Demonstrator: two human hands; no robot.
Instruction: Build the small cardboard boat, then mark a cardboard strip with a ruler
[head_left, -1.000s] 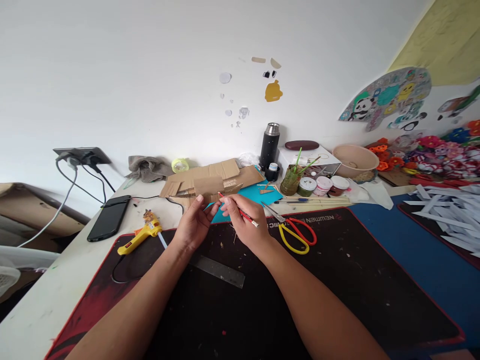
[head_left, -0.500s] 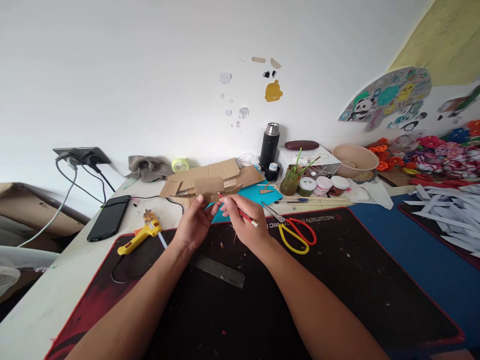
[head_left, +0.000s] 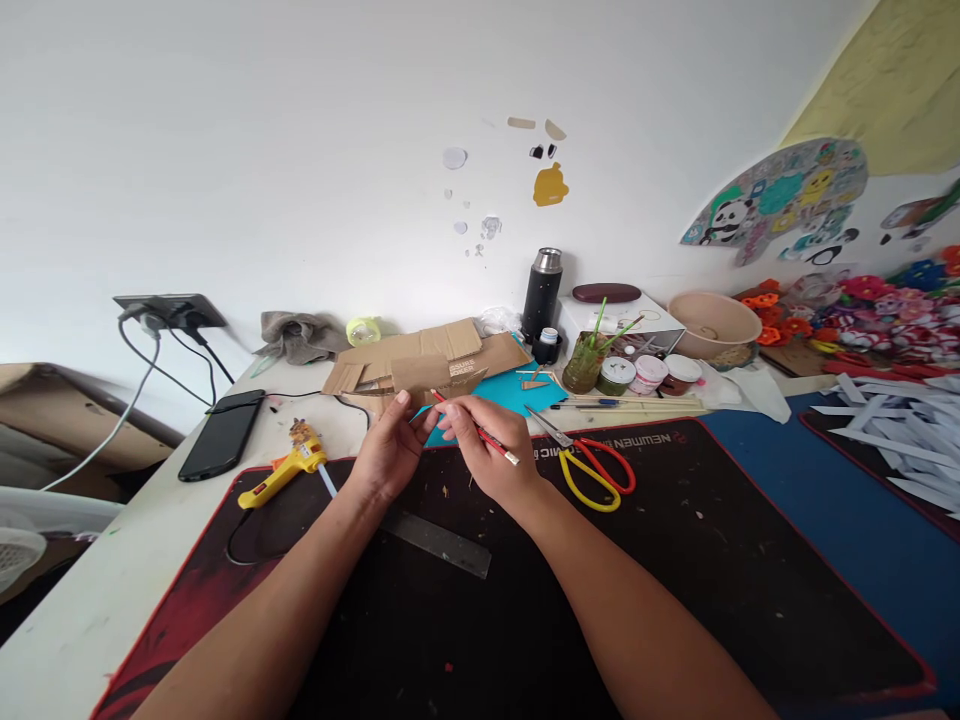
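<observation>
My left hand [head_left: 386, 450] is closed, its thumb at the lower edge of a small brown cardboard piece [head_left: 421, 374]. That piece stands in front of a pile of larger cardboard [head_left: 442, 338], covering part of the printed letters. A red and black pencil [head_left: 491, 441] is pinched in my right hand [head_left: 495, 440], its point towards the cardboard piece and its pale end towards me. The fingertips of both hands are close together. Under my hands lies a dark desk mat [head_left: 600, 590] with a clear ruler [head_left: 442, 545] on it.
Yellow-and-red-handled scissors [head_left: 592, 480] lie right of my hands. A yellow glue gun [head_left: 281, 475] and a phone [head_left: 221, 435] are on the left. Behind stand a black thermos [head_left: 543, 290], a jar with brushes [head_left: 583, 365] and paint pots [head_left: 616, 376]. Paper strips [head_left: 892, 440] lie far right.
The pencil and my right fingers have shifted slightly downward, with the pencil still in my grip. The whole view has moved a little; my left hand stays nearly the same.
</observation>
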